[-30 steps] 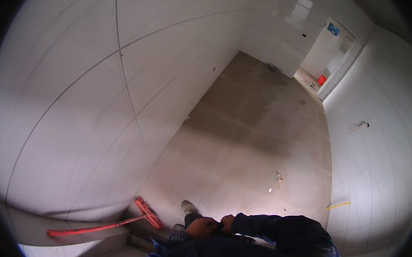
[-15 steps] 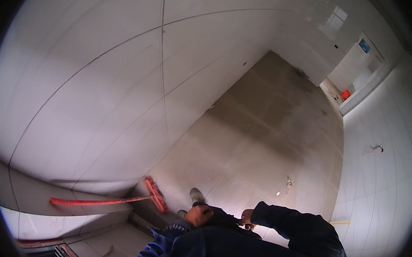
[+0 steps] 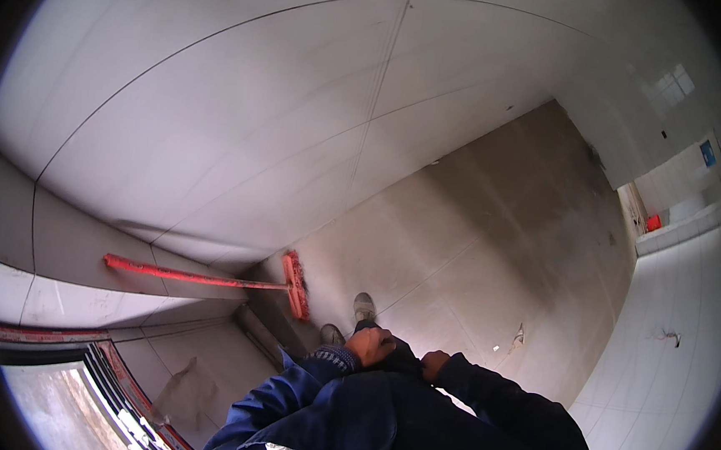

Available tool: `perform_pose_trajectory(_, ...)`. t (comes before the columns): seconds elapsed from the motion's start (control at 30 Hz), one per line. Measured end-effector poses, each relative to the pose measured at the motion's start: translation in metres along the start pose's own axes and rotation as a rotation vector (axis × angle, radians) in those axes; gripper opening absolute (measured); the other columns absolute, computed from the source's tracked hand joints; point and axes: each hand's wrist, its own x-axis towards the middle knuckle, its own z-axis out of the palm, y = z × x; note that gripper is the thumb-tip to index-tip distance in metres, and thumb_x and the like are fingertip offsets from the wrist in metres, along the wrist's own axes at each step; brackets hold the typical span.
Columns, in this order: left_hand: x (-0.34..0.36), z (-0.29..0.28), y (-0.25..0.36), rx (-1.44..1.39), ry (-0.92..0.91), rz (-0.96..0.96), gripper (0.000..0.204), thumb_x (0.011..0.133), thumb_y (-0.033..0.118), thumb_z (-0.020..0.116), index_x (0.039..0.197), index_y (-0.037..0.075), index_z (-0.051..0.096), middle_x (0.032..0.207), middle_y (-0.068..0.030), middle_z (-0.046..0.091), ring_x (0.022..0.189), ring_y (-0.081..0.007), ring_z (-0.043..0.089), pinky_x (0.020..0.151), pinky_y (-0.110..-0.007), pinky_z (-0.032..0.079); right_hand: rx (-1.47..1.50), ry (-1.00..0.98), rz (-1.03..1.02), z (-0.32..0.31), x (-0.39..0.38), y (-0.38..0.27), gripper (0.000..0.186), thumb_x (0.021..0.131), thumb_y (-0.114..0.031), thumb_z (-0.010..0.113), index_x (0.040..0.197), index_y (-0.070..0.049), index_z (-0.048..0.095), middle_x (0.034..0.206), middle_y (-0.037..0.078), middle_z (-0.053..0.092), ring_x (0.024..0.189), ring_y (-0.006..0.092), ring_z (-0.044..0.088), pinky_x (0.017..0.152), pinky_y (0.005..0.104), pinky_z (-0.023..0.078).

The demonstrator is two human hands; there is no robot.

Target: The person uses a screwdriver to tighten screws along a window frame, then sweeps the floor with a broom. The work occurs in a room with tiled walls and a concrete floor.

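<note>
A bare grey floor [image 3: 494, 234] meets white tiled walls, with a red push broom [image 3: 294, 283] leaning at the wall's foot. The left hand [image 3: 369, 345] and right hand [image 3: 433, 364] sit curled against the dark jacket [image 3: 414, 421], near the broom but apart from it; whether they grasp anything cannot be told.

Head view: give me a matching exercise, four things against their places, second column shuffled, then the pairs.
Things:
1. red broom
2. left hand
3. small red container
4. grey shoe

Places:
A. far off in the doorway at the right
B. leaning by the wall corner, handle running left
C. on the floor just beyond the hands
D. at the person's front, by the dark blue jacket

Pairs: 1-B, 2-D, 3-A, 4-C
</note>
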Motion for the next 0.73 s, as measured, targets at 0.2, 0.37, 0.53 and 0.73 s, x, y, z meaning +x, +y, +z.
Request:
perform_pose_trajectory(0.2,-0.007,-0.005,-0.012,-0.007,0.093,-0.004,0.028,0.093,0.027,0.067,0.104,0.002,0.075,0.100,-0.0239,0.074,0.098,-0.0408,0.072,0.086,-0.047,0.057,0.267,-0.285,0.218,-0.027,-0.010,0.009,0.049,0.097,-0.049,0.060,0.099,-0.003,0.079,0.085,0.013,0.078,0.065,0.0232,0.075,0.075,0.0391,0.062)
perform_pose_trajectory(0.37,-0.024,-0.014,-0.031,-0.031,0.188,-0.161,0.028,0.091,0.028,0.069,0.105,0.004,0.076,0.100,-0.0227,0.075,0.097,-0.0394,0.072,0.087,-0.045,0.056,0.451,-0.325,0.272,-0.035,-0.030,0.026,0.046,0.095,-0.048,0.066,0.089,-0.004,0.079,0.078,0.011,0.077,0.066,0.0206,0.074,0.070,0.0364,0.061)
perform_pose_trajectory(0.53,-0.063,-0.021,-0.068,-0.110,0.453,-0.334,0.025,0.091,0.024,0.069,0.100,0.002,0.076,0.094,-0.0206,0.074,0.090,-0.0340,0.073,0.084,-0.041,0.057,0.203,-0.214,0.133,-0.022,-0.010,0.026,0.041,0.093,-0.043,0.064,0.092,-0.005,0.080,0.079,0.014,0.077,0.067,0.0256,0.075,0.071,0.0388,0.061)
perform_pose_trajectory(0.73,-0.124,-0.050,-0.147,-0.376,1.192,-0.462,0.017,0.090,0.008,0.071,0.106,0.007,0.075,0.098,-0.0114,0.078,0.087,-0.0248,0.072,0.083,-0.035,0.056,0.294,-0.447,0.230,-0.043,-0.011,0.033,0.046,0.098,-0.049,0.059,0.099,-0.010,0.082,0.085,0.010,0.080,0.071,0.0225,0.077,0.078,0.0343,0.062)
